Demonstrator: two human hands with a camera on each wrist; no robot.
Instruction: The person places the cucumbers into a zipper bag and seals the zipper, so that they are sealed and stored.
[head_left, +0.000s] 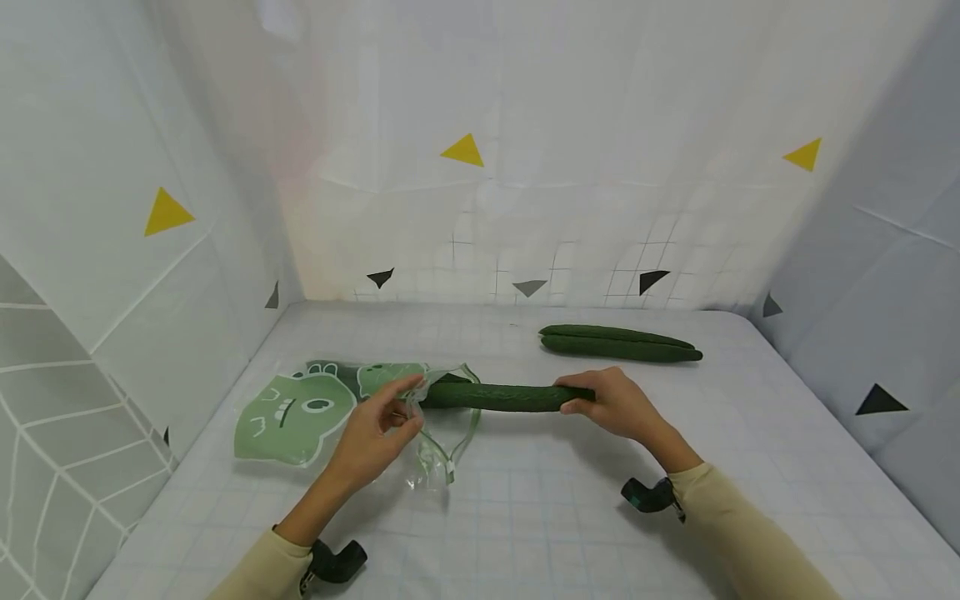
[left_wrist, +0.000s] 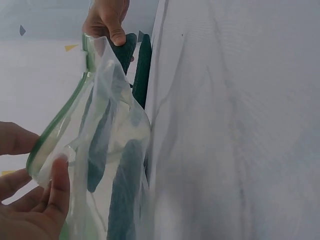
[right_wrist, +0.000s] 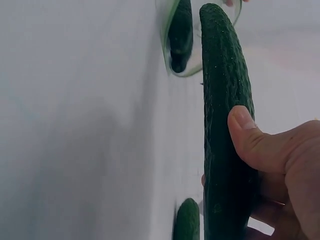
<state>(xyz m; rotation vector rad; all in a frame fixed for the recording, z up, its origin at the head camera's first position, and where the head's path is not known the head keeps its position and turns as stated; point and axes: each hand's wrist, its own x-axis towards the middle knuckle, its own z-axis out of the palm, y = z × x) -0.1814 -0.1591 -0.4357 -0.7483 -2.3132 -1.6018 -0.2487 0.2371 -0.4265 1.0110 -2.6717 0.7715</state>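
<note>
My right hand [head_left: 618,404] grips a long dark green cucumber [head_left: 517,397] near its right end, thumb on one side. The other end of that cucumber is at the mouth of a clear zip bag [head_left: 296,421] printed with a green cartoon creature. My left hand [head_left: 375,433] pinches the edge of the bag's mouth, as the left wrist view shows, where the mouth stands apart beside a green zip strip [left_wrist: 60,117]. Inside the bag lies another cucumber [left_wrist: 125,195], seen through the plastic and, in the right wrist view, through the mouth [right_wrist: 180,37].
Two more cucumbers [head_left: 618,343] lie side by side on the white cloth-covered table [head_left: 555,517], back right. White sheets with yellow and dark triangles, such as one yellow triangle [head_left: 465,150], rise behind and at both sides.
</note>
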